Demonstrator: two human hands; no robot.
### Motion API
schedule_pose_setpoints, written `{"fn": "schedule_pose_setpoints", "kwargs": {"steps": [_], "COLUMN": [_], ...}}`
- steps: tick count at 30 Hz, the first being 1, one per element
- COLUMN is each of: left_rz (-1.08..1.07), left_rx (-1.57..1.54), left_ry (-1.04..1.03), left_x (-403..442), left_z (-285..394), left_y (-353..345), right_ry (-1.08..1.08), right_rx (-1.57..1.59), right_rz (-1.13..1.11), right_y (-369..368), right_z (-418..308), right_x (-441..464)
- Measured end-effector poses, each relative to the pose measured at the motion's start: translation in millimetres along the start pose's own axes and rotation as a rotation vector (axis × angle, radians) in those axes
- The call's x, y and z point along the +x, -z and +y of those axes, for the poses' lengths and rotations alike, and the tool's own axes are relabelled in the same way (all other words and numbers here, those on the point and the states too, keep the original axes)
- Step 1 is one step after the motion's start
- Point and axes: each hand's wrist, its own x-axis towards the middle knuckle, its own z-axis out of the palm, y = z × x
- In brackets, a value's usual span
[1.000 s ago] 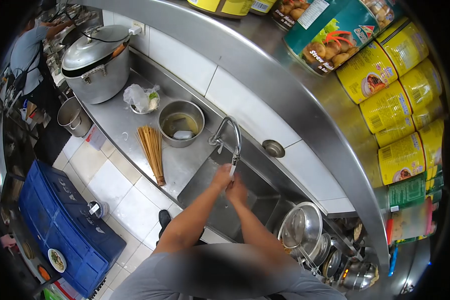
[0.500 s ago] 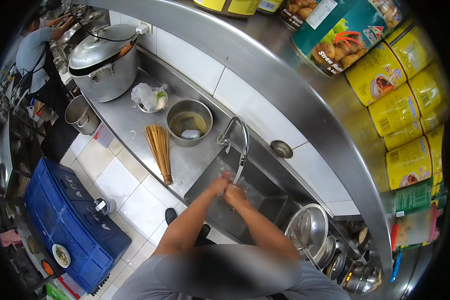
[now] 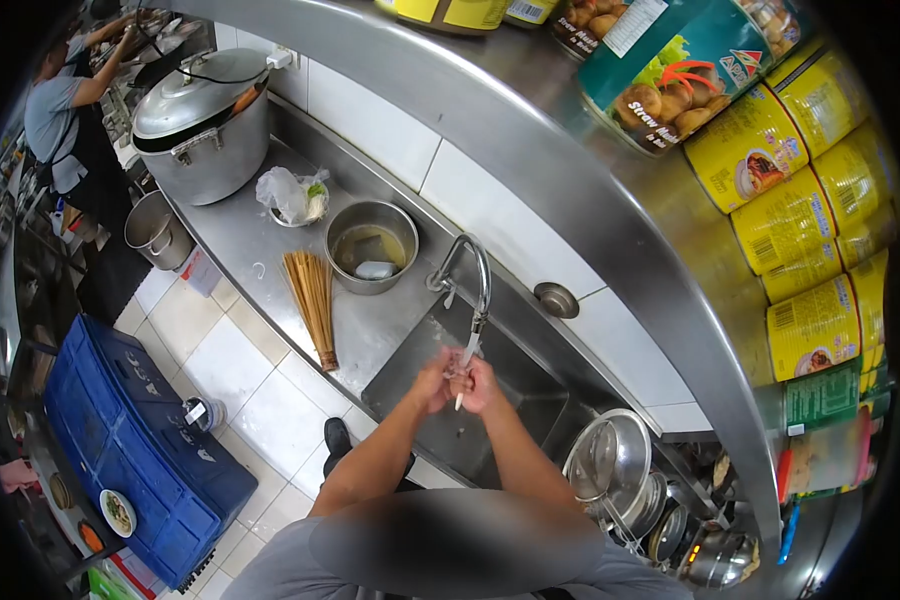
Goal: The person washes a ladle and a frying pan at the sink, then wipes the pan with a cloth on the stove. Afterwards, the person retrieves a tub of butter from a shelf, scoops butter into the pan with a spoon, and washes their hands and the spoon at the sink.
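Note:
My left hand [image 3: 432, 385] and my right hand [image 3: 480, 387] are close together, cupped under the running tap [image 3: 477, 290] above the metal sink [image 3: 510, 440]. Their fingers curl inward and are blurred by water and movement; whether anything lies between them I cannot make out. A short white streak, perhaps water, shows just below the hands. Left of the tap stands a steel bowl [image 3: 407, 222] holding cloudy liquid and a pale block-like item. A bamboo brush [image 3: 310, 308] lies on the steel counter [image 3: 375, 335] beside it.
A large lidded pot [image 3: 210, 155] and a plastic bag [image 3: 288, 192] stand farther along the counter. Cans [image 3: 740, 160] line the shelf overhead. Steel bowls [image 3: 625, 450] sit right of the sink. A blue crate [image 3: 150, 440] is on the floor; a co-worker [image 3: 55, 115] stands far left.
My hands have moved slightly down and spread a little apart, now cupped directly in the water stream. The view has shifted slightly. The co-worker's posture has changed.

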Motion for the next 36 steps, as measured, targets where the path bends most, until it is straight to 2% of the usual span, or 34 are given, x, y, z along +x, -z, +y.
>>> {"fn": "schedule_pose_setpoints", "kwargs": {"steps": [2, 6, 9, 10, 12, 13, 14, 15, 16, 17, 18, 19, 20, 22, 23, 25, 26, 28, 30, 34, 36], "left_rz": [0.019, 0.068, 0.157, 0.157, 0.294, 0.264, 0.224, 0.312, 0.249, 0.083, 0.031, -0.016, 0.098, 0.196, 0.217, 0.493, 0.503, 0.352, 0.39, 0.419, 0.443], "left_rx": [-0.074, -0.177, -0.139, -0.14, 0.033, -0.004, 0.072, 0.348, 0.738, 0.69, 0.804, 0.915, 0.568, 0.807, 0.804, 0.991, 0.99, 0.568, 0.62, 0.683, 0.68], "left_ry": [-0.048, -0.115, -0.088, -0.096, -0.18, -0.201, -0.217, 0.011, -0.023, -0.085, -0.128, -0.177, -0.019, -0.071, -0.084, -0.501, -0.504, -0.371, -0.36, -0.404, -0.436], "left_x": [-1, 10, 4, 18, 56, 55, 56, 26, 55, 41, 39, 38, 23, 25, 29, 33, 28, 19, 11, 18, 22], "left_z": [-19, -33, -16, -21, -30, -23, -20, 9, -13, -13, -19, -27, -22, -23, -28, -29, -28, -27, -17, -14, -8], "left_y": [-10, 8, -11, 2, 47, 48, 47, 11, 42, 31, 32, 35, 20, 33, 39, 45, 43, 30, 25, 28, 24], "right_ry": [0.256, 0.24, 0.269, 0.262, 0.229, 0.287, 0.334, 0.234, 0.335, 0.145, 0.125, -0.023, -0.113, -0.114, -0.13, 0.003, -0.004, 0.242, 0.258, 0.257, 0.214], "right_rx": [-0.042, 0.023, 0.118, 0.057, -0.009, -0.2, -0.396, -0.519, -0.54, -0.683, -0.716, -0.695, -0.672, -0.505, -0.515, -0.927, -0.93, -1.16, -1.143, -1.326, -1.037], "right_rz": [0.31, 0.255, 0.207, 0.249, 0.266, 0.37, 0.45, 0.65, 0.52, 0.553, 0.567, 0.641, 0.501, 0.499, 0.484, 0.703, 0.695, 0.689, 0.709, 0.638, 0.684], "right_y": [-8, -11, -13, -19, -18, -3, 3, -32, 15, 34, 29, -34, -28, 5, 11, 9, 5, -7, 15, 0, -17], "right_z": [2, 5, 14, 20, 34, 38, 36, 35, 35, 23, 25, 23, 11, 11, 8, 4, 3, 1, -6, -9, -3], "right_x": [7, 13, 10, 8, 7, 0, 8, -6, 7, 0, -4, -19, -19, -10, -6, -2, -2, -2, 4, -15, -28]}}
